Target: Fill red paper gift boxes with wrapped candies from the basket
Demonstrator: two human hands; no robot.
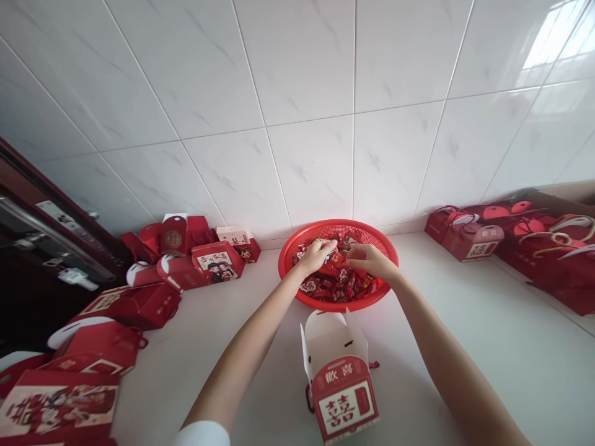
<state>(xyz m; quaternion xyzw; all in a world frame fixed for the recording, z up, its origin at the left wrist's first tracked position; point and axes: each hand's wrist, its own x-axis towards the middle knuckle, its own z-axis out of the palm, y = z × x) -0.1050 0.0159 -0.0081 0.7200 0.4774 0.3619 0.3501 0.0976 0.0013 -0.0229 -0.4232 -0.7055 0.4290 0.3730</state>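
Note:
A red plastic basket (385, 291) stands against the wall, filled with wrapped candies (339, 292) in mostly red wrappers. Both hands are inside its rim. My left hand (320, 255) is curled around some wrapped candies at the basket's left-centre. Just right of it, my right hand (372, 260) is bent downward over the pile with fingers drawn together; what is in them I cannot make out. Between my forearms, in front of the basket, a red and white gift box (341, 396) stands upright with its top flaps raised. Its inside is only partly visible.
Several red gift boxes (186, 272) line the left side of the white surface (260, 371). More boxes (465, 238) and red bags (548, 266) stand at the right by the wall. A dark door (41, 248) with a handle is at far left. White tiles (309, 167) cover the wall.

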